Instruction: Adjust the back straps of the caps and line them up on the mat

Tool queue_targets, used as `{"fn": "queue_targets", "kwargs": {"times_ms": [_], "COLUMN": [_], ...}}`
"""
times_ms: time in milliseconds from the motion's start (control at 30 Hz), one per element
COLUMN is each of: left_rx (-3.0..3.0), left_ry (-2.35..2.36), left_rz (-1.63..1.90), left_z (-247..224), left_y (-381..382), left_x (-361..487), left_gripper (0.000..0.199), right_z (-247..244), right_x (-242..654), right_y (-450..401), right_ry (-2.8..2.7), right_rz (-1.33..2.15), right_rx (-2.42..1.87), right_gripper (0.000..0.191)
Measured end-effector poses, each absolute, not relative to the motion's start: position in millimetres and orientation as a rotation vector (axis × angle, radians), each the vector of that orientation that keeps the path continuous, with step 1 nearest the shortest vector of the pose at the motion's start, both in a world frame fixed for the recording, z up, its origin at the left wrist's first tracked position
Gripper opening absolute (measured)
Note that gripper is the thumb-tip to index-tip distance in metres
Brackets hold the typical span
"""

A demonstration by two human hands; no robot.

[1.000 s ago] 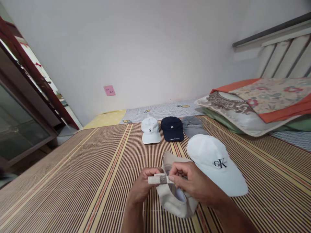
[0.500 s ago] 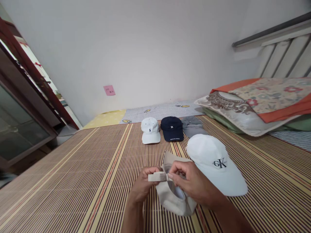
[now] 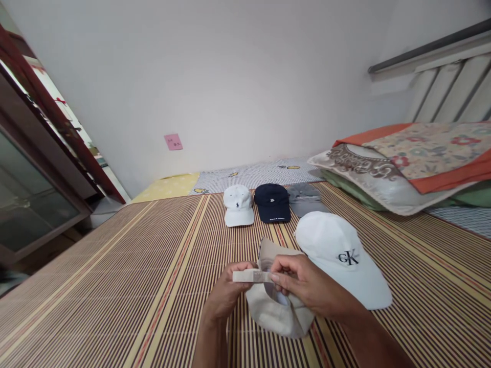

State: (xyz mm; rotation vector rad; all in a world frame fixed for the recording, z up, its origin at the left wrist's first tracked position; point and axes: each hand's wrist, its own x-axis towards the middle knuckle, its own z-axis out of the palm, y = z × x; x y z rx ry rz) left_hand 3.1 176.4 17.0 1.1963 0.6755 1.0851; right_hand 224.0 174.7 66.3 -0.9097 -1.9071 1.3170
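A beige cap (image 3: 282, 317) lies on the striped mat with its brim away from me and its back opening toward me. My left hand (image 3: 226, 291) is closed on the cap's back strap (image 3: 251, 276), whose free end sticks out to the left. My right hand (image 3: 301, 283) pinches the strap's right part between thumb and fingers, above the opening. Right of the beige cap rests a white cap (image 3: 337, 250) with black letters, its brim pointing to the lower right.
Farther back stand a small white cap (image 3: 238, 206), a navy cap (image 3: 272, 203) and a grey cap (image 3: 307, 199) in a row. Stacked pillows (image 3: 383, 174) lie at the right. A striped mat (image 3: 126, 276) covers the bed, against a wall.
My right hand has shifted slightly right along the strap, and more of the strap shows between my hands. The beige cap's near side has moved slightly.
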Motion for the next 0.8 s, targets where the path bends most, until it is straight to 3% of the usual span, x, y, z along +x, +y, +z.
{"fn": "queue_targets", "kwargs": {"times_ms": [800], "left_rx": [1.262], "left_ry": [0.759], "left_rz": [1.047], "left_z": [19.7], "left_y": [176.6], "left_x": [2.2], "left_gripper": [0.040], "right_z": [72.0], "right_x": [218.3], "right_y": [171.7], "right_ry": [-1.934], "right_rz": [1.297], "right_rx": [-0.937], "right_gripper": [0.026]}}
